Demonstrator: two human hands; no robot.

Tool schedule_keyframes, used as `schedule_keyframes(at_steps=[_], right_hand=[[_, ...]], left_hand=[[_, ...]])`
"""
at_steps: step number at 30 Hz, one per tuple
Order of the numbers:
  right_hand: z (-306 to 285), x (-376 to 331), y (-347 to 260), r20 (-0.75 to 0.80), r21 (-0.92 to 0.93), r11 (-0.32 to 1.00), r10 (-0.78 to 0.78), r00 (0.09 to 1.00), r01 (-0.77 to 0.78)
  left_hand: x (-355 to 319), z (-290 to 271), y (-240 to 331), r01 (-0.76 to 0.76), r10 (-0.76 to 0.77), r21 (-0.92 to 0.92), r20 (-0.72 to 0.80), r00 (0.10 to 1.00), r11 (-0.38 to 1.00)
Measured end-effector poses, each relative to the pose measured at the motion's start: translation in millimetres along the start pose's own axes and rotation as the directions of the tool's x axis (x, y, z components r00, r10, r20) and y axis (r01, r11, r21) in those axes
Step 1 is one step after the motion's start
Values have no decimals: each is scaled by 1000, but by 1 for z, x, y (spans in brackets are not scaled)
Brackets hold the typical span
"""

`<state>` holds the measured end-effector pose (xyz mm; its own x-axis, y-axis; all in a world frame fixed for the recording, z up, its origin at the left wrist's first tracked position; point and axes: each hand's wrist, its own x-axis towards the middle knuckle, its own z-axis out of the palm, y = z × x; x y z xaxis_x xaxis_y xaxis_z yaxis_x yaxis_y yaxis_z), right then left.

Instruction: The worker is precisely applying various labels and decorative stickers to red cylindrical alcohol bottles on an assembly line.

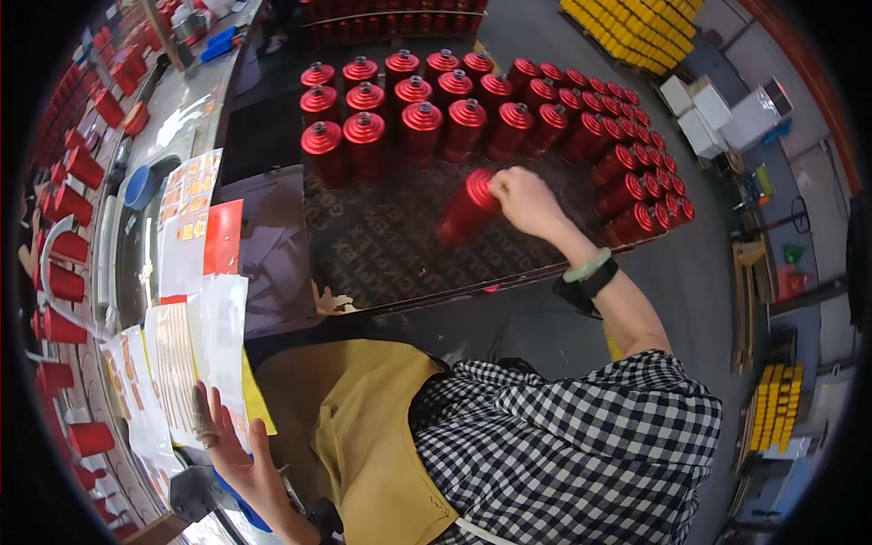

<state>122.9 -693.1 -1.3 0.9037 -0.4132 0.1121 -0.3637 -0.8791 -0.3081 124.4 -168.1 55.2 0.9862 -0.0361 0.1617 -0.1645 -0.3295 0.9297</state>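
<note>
Over the dark printed board (381, 245) in front of me, my right hand (527, 200) is closed on the top of a shiny red metal canister (466, 213). This canister leans and is smeared by motion; whether its base touches the board I cannot tell. Behind and to its right, several more red canisters (421, 132) stand upright in rows on the same board. My left hand (238, 459) is open with its fingers spread, and something covers one fingertip. Nearest to it are the hanging printed sheets (218, 336) at the left.
A bench (195, 91) runs along the left, holding a blue bowl (139, 188). Red cans (65, 282) line the far left side. Yellow cans (636, 32) are stacked at the back right, with white boxes (704, 118) below them. More red canisters (395, 23) stand behind the board.
</note>
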Motion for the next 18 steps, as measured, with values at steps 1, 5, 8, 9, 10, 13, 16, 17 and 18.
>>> schedule_keyframes(at_steps=[1, 5, 8, 9, 10, 13, 16, 17, 18], right_hand=[[0, 3, 22, -29, -15, 989, 150, 988, -150], [4, 20, 139, -208, -114, 902, 389, 898, -417], [-14, 32, 196, -269, -140, 802, 533, 802, -580], [-17, 39, 211, -277, -165, 785, 544, 792, -597], [-22, 44, 229, -290, -190, 762, 559, 777, -619], [-31, 53, 256, -303, -194, 700, 623, 721, -687], [-32, 62, 276, -328, -173, 636, 683, 653, -752], [-35, 65, 281, -326, -174, 637, 683, 654, -751], [-38, 71, 284, -320, -180, 624, 694, 645, -760]], left_hand=[[-1, -1, -4, -10, 10, 37, 12, 1000, 999], [-4, -13, -18, 43, -43, 67, -8, 999, 997], [-3, -25, -28, -17, 18, 195, -1, 1000, 981], [-4, -31, -31, -24, 28, 191, -14, 1000, 981], [-3, -32, -28, 10, -4, 217, -26, 1000, 976], [-7, -33, -25, 153, -138, 172, -99, 986, 973], [-8, -20, -15, 117, -104, 203, -77, 992, 972], [-7, -17, -17, 71, -61, 229, -47, 997, 971], [-8, -16, -16, 74, -63, 234, -54, 997, 969]])
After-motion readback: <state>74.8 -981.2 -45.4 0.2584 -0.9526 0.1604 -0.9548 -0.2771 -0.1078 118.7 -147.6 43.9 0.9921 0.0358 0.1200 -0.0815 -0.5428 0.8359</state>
